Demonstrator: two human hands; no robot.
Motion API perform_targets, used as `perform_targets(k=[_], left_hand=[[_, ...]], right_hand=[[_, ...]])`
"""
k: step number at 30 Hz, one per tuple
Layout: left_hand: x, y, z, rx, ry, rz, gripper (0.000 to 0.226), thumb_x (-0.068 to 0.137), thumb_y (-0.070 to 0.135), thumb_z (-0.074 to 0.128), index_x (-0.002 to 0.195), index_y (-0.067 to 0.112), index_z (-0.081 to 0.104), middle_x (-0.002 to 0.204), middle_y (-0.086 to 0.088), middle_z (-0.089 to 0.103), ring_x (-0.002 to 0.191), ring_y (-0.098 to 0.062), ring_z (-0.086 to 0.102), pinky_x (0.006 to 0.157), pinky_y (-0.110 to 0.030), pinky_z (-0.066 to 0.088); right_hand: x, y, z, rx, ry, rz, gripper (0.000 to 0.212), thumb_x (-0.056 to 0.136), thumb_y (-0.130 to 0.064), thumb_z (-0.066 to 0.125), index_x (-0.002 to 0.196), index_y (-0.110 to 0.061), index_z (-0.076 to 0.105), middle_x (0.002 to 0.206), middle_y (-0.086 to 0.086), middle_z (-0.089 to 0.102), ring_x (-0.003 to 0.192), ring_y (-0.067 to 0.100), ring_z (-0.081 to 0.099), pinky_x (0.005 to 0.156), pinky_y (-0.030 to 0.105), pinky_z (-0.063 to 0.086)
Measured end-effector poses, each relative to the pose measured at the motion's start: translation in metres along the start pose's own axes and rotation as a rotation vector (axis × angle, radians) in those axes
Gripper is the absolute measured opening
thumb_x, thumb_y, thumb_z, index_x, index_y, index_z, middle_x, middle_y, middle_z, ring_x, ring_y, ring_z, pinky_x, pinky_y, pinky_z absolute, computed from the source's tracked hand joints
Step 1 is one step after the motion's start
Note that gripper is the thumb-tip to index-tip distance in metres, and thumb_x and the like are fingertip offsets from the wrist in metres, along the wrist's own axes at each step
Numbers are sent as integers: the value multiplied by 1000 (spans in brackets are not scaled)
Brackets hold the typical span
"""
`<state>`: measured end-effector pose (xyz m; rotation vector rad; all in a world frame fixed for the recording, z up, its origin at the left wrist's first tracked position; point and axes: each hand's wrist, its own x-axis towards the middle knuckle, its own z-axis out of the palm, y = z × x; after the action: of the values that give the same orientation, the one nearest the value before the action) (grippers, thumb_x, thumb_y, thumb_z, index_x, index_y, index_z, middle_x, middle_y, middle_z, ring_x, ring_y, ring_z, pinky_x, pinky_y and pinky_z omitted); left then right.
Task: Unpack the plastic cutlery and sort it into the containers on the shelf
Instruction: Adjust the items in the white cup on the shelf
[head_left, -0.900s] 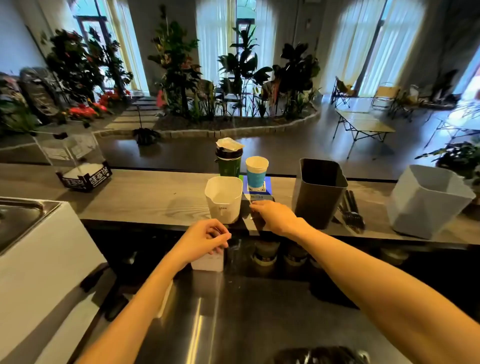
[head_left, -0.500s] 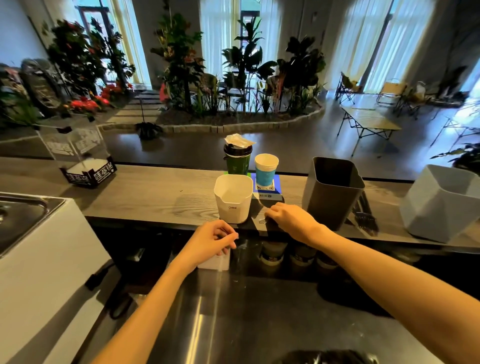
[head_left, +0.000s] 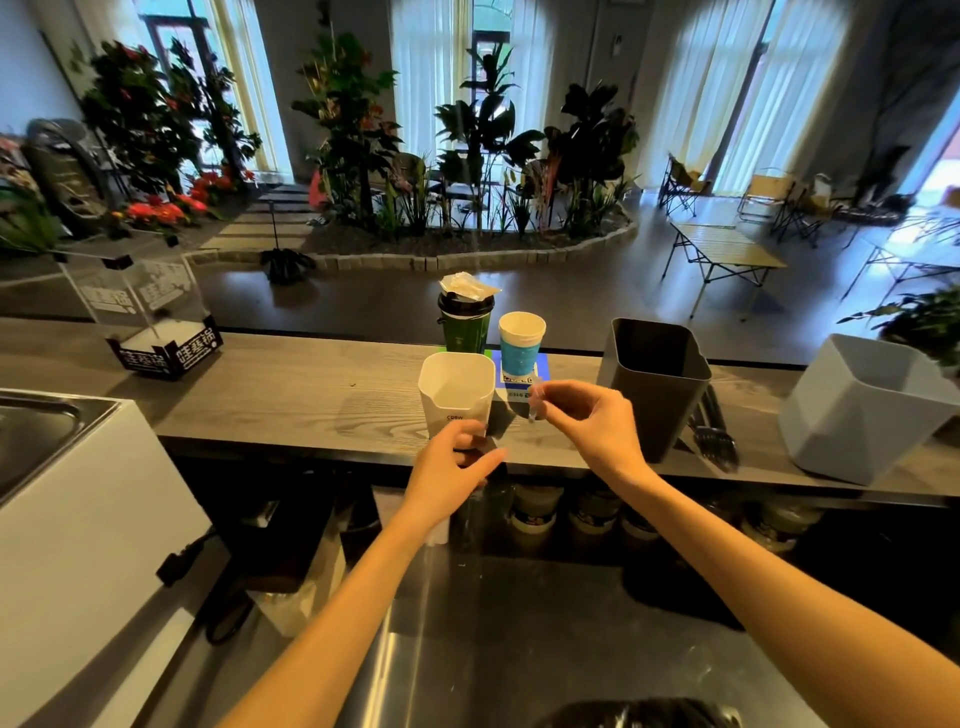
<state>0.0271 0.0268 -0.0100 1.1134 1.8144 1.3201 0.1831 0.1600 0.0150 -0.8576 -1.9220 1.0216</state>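
Note:
A white container and a taller dark grey container stand open-topped on the wooden shelf. My right hand is raised between them and pinches a small clear plastic piece just above the shelf. My left hand is against the lower front of the white container with its fingers curled; whether it grips anything is unclear. Black plastic cutlery lies on the shelf to the right of the grey container. A crumpled black bag shows at the bottom edge.
Behind the containers stand a green lidded cup with a clear wrapper on top and a blue paper cup on a blue card. A pale faceted bin sits far right, a clear acrylic box far left. Steel counter lies below.
My right hand has lifted off the shelf with the small clear piece pinched. My left hand has risen from the white box under the shelf to the white container's front.

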Motion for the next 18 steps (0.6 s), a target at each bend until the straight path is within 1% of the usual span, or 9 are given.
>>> perform_targets(k=[2, 4, 6, 8, 10, 12, 15, 16, 18], left_hand=[[-2, 12, 2, -175, 14, 19, 43, 91, 22, 72, 131, 15, 60, 121, -2, 68, 104, -17, 70, 79, -26, 61], [-4, 25, 2, -331, 20, 19, 29, 92, 13, 70, 120, 10, 66, 108, -7, 75, 95, -18, 75, 80, -28, 61], [-6, 32, 1, -380, 33, 16, 20, 90, 9, 71, 110, 8, 70, 101, -8, 77, 91, -19, 76, 80, -29, 61], [-7, 35, -2, -357, 77, 9, 17, 89, 8, 73, 105, 10, 71, 99, -8, 77, 87, -18, 76, 77, -27, 61], [-4, 37, -10, -342, 150, 7, 16, 88, 9, 73, 104, 11, 71, 97, -7, 76, 83, -19, 76, 76, -30, 62], [0, 38, -21, -278, 241, 29, 13, 88, 10, 74, 101, 14, 72, 96, -5, 75, 79, -19, 76, 78, -34, 63], [6, 40, -38, -50, 357, 104, 12, 89, 12, 73, 99, 19, 75, 94, 1, 74, 76, -14, 73, 77, -26, 62], [8, 41, -42, 4, 371, 130, 13, 90, 12, 73, 101, 18, 76, 93, 2, 74, 76, -12, 72, 75, -24, 61], [12, 47, -49, 72, 379, 176, 15, 90, 13, 73, 104, 17, 76, 93, 3, 74, 76, -9, 71, 72, -19, 59]], right_hand=[[-5, -13, 3, 225, -30, 148, 30, 85, -23, 80, 114, -19, 77, 109, -6, 77, 101, 6, 73, 86, 21, 58], [-8, -23, 3, 373, -53, 211, 31, 85, -21, 80, 115, -16, 76, 108, -5, 78, 100, 8, 74, 82, 18, 59], [-9, -29, 1, 451, -68, 224, 30, 85, -17, 80, 115, -12, 76, 107, -3, 78, 100, 10, 74, 79, 18, 59], [-10, -34, -1, 470, -104, 202, 28, 87, -15, 77, 115, -11, 76, 108, -1, 78, 99, 13, 75, 80, 22, 60], [-8, -39, -4, 437, -99, 178, 24, 90, -15, 74, 114, -14, 76, 107, 2, 79, 93, 16, 76, 74, 27, 63], [-4, -42, -8, 329, -59, 153, 25, 91, -18, 73, 116, -19, 76, 107, 3, 78, 85, 16, 77, 64, 26, 62], [5, -42, -14, 90, 0, 79, 26, 90, -25, 73, 116, -24, 76, 109, -2, 74, 80, 13, 71, 53, 18, 55], [9, -44, -16, 28, -3, 37, 24, 90, -27, 73, 114, -25, 77, 107, -3, 74, 80, 11, 70, 53, 17, 54], [15, -51, -14, -53, -80, -63, 20, 89, -28, 75, 108, -25, 79, 102, -6, 76, 84, 8, 70, 63, 19, 57]])
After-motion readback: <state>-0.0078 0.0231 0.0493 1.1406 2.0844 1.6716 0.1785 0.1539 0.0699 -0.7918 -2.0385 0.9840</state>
